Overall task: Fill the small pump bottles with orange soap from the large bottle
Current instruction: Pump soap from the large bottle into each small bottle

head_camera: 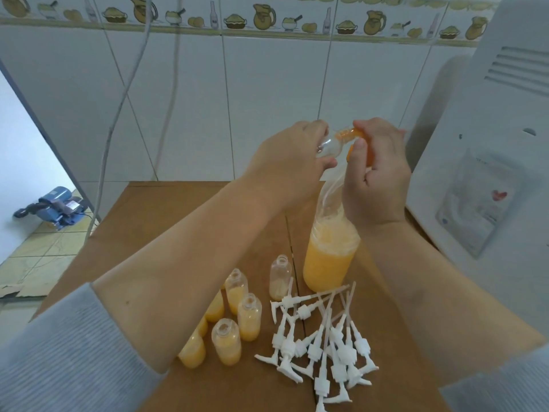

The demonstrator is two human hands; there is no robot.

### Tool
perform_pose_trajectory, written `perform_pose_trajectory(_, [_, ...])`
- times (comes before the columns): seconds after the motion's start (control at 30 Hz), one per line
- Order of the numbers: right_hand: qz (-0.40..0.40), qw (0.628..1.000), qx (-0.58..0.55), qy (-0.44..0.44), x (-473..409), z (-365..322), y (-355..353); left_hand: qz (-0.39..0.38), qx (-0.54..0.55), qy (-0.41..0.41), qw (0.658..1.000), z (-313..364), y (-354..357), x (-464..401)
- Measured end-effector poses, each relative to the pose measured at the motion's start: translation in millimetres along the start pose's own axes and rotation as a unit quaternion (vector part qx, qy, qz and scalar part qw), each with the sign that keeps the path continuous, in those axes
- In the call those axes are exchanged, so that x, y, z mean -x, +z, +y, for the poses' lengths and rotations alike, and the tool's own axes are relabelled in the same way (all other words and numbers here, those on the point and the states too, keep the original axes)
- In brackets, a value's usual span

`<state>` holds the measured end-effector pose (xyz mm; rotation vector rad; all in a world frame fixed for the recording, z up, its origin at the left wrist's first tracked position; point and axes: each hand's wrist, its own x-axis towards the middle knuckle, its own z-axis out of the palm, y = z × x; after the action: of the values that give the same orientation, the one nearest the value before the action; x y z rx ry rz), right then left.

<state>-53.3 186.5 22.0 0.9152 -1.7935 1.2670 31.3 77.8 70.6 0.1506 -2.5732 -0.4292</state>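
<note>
The large bottle [329, 258], roughly half full of orange soap, stands on the cardboard [166, 215]. My right hand [375, 171] grips its orange top [358, 134] above the clear neck. My left hand [292, 162] holds a small clear bottle [329, 144] tilted, its mouth against that orange top. Several small bottles [249, 319] with orange soap in them stand open near my left forearm. One almost empty small bottle [280, 276] stands beside the large bottle. A heap of white pump heads [323, 343] lies in front.
A white appliance [490, 150] stands close on the right. A tiled wall [267, 99] rises behind the cardboard, with cables [118, 99] hanging at the left. A blue machine [56, 206] sits on the floor at far left.
</note>
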Motion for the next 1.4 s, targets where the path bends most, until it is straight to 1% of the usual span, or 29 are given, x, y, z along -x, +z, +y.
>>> perform_pose_trajectory(0.1, [-0.027, 1.000, 0.003, 0.001, 0.7, -1.7, -2.2, -0.010, -0.015, 0.004, 1.000, -0.9, -4.4, -2.2])
perform_pose_trajectory(0.17, [-0.035, 0.999, 0.001, 0.001, -4.8, -3.2, -7.2, -0.002, -0.028, 0.011, 1.000, 1.1, -10.9, -6.2])
perform_pose_trajectory(0.37, [0.015, 1.000, -0.005, -0.011, -5.8, -2.3, -4.5, 0.026, -0.019, 0.026, 0.999, 3.0, -3.0, -2.5])
perform_pose_trajectory(0.47, [0.000, 1.000, 0.002, -0.007, 1.8, 2.6, -0.9, 0.019, -0.018, 0.019, 0.999, 0.6, 2.6, 2.0])
perform_pose_trajectory(0.6, [-0.031, 0.999, -0.024, 0.010, -10.8, -5.7, -4.4, 0.015, -0.029, 0.009, 0.999, -0.2, -6.1, -2.9])
perform_pose_trajectory(0.73, [-0.016, 1.000, -0.022, -0.001, -15.2, -6.3, -8.5, 0.033, -0.017, 0.020, 0.999, 2.0, -8.8, -5.5])
perform_pose_trajectory(0.87, [-0.009, 1.000, -0.011, -0.001, -5.1, 1.8, -3.9, 0.023, -0.004, 0.020, 1.000, -0.3, 2.4, -0.2])
perform_pose_trajectory(1.0, [-0.050, 0.999, -0.009, 0.008, -8.0, -3.1, -5.9, 0.007, 0.000, 0.000, 1.000, -2.2, -0.4, -1.7])
perform_pose_trajectory(1.07, [-0.059, 0.998, -0.002, 0.001, -15.2, -7.0, -10.4, 0.016, 0.009, -0.004, 1.000, -1.3, -4.8, -3.8])
perform_pose_trajectory(1.17, [-0.044, 0.999, 0.009, -0.008, -18.3, -7.1, -11.9, 0.029, 0.010, 0.002, 1.000, 1.0, -6.2, -5.1])
perform_pose_trajectory(1.27, [-0.025, 0.999, 0.023, -0.014, -7.9, 0.8, -6.5, 0.021, 0.003, 0.006, 1.000, 1.5, -0.5, -2.5])
perform_pose_trajectory(1.4, [-0.052, 0.998, 0.024, 0.006, -3.4, -2.2, -4.6, -0.001, 0.007, -0.011, 1.000, -0.5, -0.7, 0.7])
